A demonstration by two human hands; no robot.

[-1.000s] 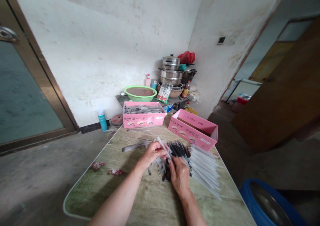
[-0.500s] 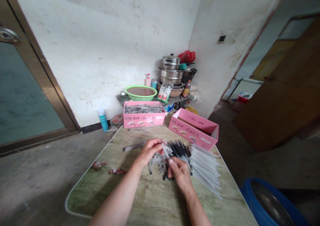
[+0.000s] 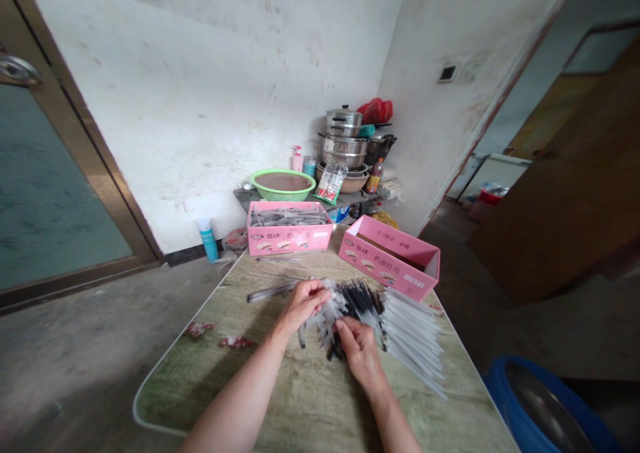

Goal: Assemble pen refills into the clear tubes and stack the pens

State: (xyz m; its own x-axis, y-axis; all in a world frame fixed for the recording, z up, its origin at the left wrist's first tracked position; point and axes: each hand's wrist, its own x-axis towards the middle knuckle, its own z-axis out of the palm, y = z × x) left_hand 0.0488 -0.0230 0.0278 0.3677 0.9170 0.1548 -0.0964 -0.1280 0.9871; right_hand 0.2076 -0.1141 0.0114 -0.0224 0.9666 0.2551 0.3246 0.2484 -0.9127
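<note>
At the far left I see a door [image 3: 55, 193] with a pale, frosted pane in a bronze-coloured frame, then a teal can [image 3: 208, 242] standing on the floor near the wall. The wood-patterned tabletop [image 3: 215, 373] begins beside that, pink flowers printed toward its left edge. A few clear sticks with dark ends [image 3: 263, 295] lie there, pointing in toward the left hand, and behind them sits a pink box [image 3: 289, 242] filled with greyish sticks. Beyond that box, a green-rimmed basin [image 3: 283, 193] of brownish contents rests on a shelf. The left hand [image 3: 307, 303] is over the middle, thumb and fingers brought close together at the tips; from where I stand I cannot tell whether anything is pinched there. Just below and between the two hands is a loose heap of small clear pieces [image 3: 325, 321], with stacked pots [image 3: 344, 147] on the shelf far behind. The right hand [image 3: 359, 349] is nearer the person, thumb laid against the curled fingers, and again I cannot make out anything in them. Right beyond it lies a bundle of black thin rods [image 3: 361, 299], and next along, a fanned row of clear tubes [image 3: 413, 336], slanting toward the tabletop's right side. Behind those, a second pink box [image 3: 385, 270] stands turned at an angle, open on top. Lower right, a blue tub [image 3: 545, 406] is beside the tabletop.
</note>
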